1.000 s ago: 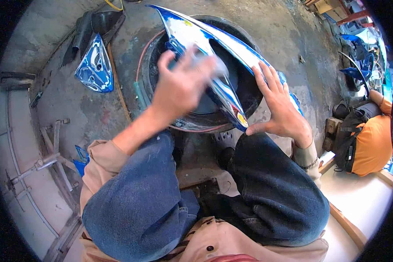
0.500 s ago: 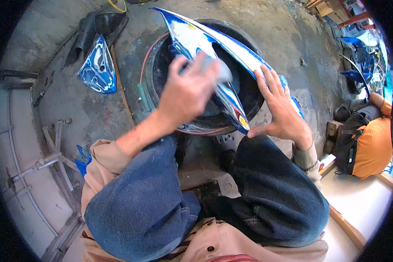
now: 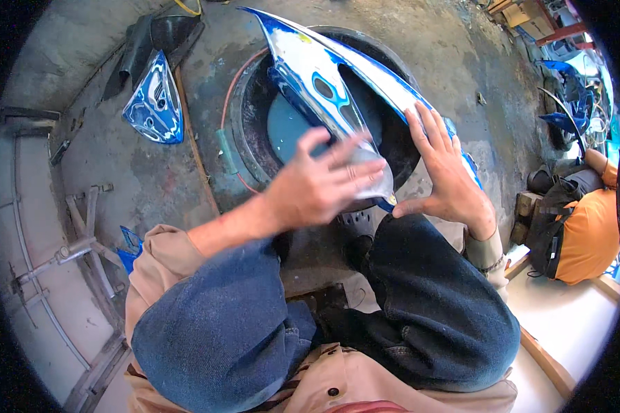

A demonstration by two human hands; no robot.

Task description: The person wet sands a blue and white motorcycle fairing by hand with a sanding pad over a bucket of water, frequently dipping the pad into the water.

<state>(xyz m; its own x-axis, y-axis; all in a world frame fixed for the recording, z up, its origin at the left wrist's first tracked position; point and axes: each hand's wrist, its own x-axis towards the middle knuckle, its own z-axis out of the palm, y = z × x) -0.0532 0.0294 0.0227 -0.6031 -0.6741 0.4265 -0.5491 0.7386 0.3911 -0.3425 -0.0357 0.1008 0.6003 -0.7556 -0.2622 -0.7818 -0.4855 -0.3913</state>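
Note:
A long blue-and-white plastic fairing panel (image 3: 375, 76), forked into two arms, lies across a round black tub (image 3: 244, 117). One arm has an oval hole. My left hand (image 3: 317, 182), a little blurred, presses a thin grey sheet, apparently sandpaper (image 3: 379, 180), onto the near end of the left arm of the panel. The sheet partly covers that end. My right hand (image 3: 448, 172) steadies the panel, with fingers laid over its right arm and the thumb against the near tip. Bluish-grey water (image 3: 286, 127) shows inside the tub.
Left on the concrete floor lie a smaller blue-and-white panel (image 3: 157, 103), a wooden stick (image 3: 194, 155) and black plastic parts (image 3: 134, 51). A red hose (image 3: 229, 103) curves around the tub. Farther right are a person in orange (image 3: 589, 237) and blue parts (image 3: 572, 103).
My left hand has slid the grey sheet down the panel from its middle toward the near tip, uncovering the oval hole. My right hand stays in nearly the same place.

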